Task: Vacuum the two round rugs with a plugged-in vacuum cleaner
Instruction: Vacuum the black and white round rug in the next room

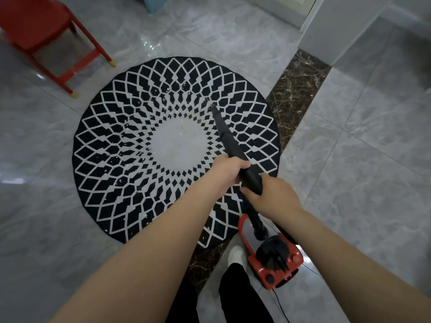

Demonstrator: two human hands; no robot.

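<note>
Landmark: the round rug (pixel 177 148), black with a white lattice and a pale centre, lies flat on the grey tiled floor (pixel 363 159); every place below is given from it.
Left hand: your left hand (pixel 229 170) is curled round the black wand (pixel 229 142), above the rug's near-right part, further along the wand than the other hand.
Right hand: your right hand (pixel 272 194) wraps the wand just behind the left, over the rug's near-right edge.
Why 2 hands: the front grip likely steers the tip while the rear one carries the weight, which suits a long thin tube.
Nozzle: the wand's tip (pixel 211 104) sits right of the rug's centre, on the patterned band; whether it touches the pile I cannot tell.
Vacuum body: the red and black vacuum cleaner (pixel 275 259) stands on the floor just off the rug's near-right rim, beside your white shoe (pixel 236 254), probably so the hose reaches across.
Cord: a thin black cord (pixel 278 301) trails from the body away from the rug; no plug is in view.
Second rug: only 1 rug shows.
Bystander: a red chair (pixel 46 31) stands off the rug's far-left side.
</note>
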